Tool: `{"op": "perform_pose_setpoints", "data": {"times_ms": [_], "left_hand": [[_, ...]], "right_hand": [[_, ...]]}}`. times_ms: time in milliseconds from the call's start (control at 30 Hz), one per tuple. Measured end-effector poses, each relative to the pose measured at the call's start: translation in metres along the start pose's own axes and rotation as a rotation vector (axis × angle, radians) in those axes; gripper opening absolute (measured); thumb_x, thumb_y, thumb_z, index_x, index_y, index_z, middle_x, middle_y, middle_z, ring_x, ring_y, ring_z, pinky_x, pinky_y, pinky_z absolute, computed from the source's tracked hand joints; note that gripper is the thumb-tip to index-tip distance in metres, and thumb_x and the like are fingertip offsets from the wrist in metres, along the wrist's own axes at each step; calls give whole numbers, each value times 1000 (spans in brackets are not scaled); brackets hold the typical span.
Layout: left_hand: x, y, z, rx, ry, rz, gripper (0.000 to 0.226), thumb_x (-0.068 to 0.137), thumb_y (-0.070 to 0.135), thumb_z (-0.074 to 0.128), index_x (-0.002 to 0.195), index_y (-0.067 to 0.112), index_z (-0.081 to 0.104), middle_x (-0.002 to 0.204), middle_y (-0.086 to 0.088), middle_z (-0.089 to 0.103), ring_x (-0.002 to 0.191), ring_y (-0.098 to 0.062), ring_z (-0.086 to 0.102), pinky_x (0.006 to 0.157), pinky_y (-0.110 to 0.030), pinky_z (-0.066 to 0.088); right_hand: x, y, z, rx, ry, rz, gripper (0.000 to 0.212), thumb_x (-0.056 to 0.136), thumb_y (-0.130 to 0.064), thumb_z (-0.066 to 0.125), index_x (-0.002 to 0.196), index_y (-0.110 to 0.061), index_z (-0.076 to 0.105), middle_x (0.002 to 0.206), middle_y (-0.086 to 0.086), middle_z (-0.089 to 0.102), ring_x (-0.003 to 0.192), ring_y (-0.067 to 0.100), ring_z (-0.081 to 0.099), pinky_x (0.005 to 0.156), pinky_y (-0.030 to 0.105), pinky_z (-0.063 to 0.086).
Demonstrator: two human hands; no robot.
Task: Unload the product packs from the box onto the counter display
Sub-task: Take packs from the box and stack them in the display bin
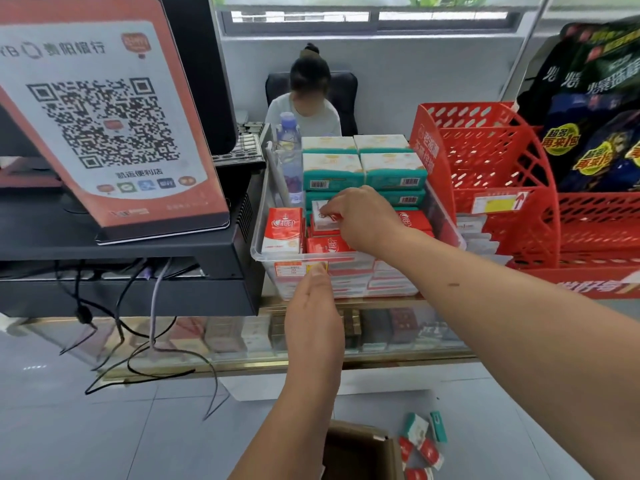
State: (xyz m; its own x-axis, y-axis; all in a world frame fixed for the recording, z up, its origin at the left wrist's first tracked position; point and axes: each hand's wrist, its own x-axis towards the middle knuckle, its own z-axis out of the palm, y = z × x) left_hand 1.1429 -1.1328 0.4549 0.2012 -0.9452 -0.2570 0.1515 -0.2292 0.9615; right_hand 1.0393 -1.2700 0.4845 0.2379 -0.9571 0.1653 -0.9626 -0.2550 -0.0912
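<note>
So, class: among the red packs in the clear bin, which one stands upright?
The red pack in the clear bin's front-left corner, beside the water bottle; the other red packs lie flat.

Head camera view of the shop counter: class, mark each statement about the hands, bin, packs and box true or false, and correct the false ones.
1. The right hand is placing a red and white pack in the clear plastic bin. True.
2. The left hand holds a green pack. False: its grip is empty, fingertips by the bin's front label.
3. Green packs are stacked at the bin's back. True.
4. The cardboard box stands on the counter. False: it is on the floor, with loose packs beside it.
</note>
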Motion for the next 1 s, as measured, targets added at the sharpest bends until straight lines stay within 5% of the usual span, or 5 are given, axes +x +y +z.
{"op": "perform_pose_setpoints", "data": {"times_ms": [200, 367, 600, 867, 1000], "left_hand": [[-6, 7, -2, 13, -2, 9, 33, 107, 45, 33, 91, 39, 61, 91, 22, 65, 87, 5, 60, 67, -15, 36], [-5, 5, -11, 25, 5, 0, 35, 105, 48, 36, 113, 34, 67, 121, 13, 66, 117, -10, 60, 104, -35, 42], [-9, -58, -34, 92, -154, -34, 63, 88, 65, 39, 131, 26, 64, 131, 2, 66, 123, -19, 59, 111, -44, 41], [-9, -212, -76, 268, -173, -357, 38, 102, 58, 38, 109, 33, 66, 108, 16, 64, 112, -12, 60, 105, -44, 42], [1, -305, -90, 315, -141, -477, 33, 100, 60, 39, 84, 39, 59, 95, 17, 60, 98, -9, 58, 73, -29, 41]], "right_hand": [[-11, 0, -9, 76, -50, 12, 38, 91, -8, 47, 120, -21, 67, 125, 4, 65, 113, 27, 59, 94, 39, 52], [-56, -15, -11, 371, 250, 66, 34, 94, -9, 49, 121, -14, 70, 126, 3, 66, 120, 20, 58, 104, 29, 43], [-164, -44, 46, 459, 593, 168, 21, 85, -2, 60, 98, -6, 76, 100, 7, 74, 97, 22, 67, 89, 32, 52], [-289, -36, 231, 595, -30, 589, 26, 95, -12, 53, 113, -15, 72, 120, 2, 69, 114, 17, 61, 104, 34, 45], [-334, -24, 347, 594, -295, 631, 29, 95, -11, 50, 114, -14, 72, 120, 2, 70, 115, 17, 61, 104, 30, 44]]}}
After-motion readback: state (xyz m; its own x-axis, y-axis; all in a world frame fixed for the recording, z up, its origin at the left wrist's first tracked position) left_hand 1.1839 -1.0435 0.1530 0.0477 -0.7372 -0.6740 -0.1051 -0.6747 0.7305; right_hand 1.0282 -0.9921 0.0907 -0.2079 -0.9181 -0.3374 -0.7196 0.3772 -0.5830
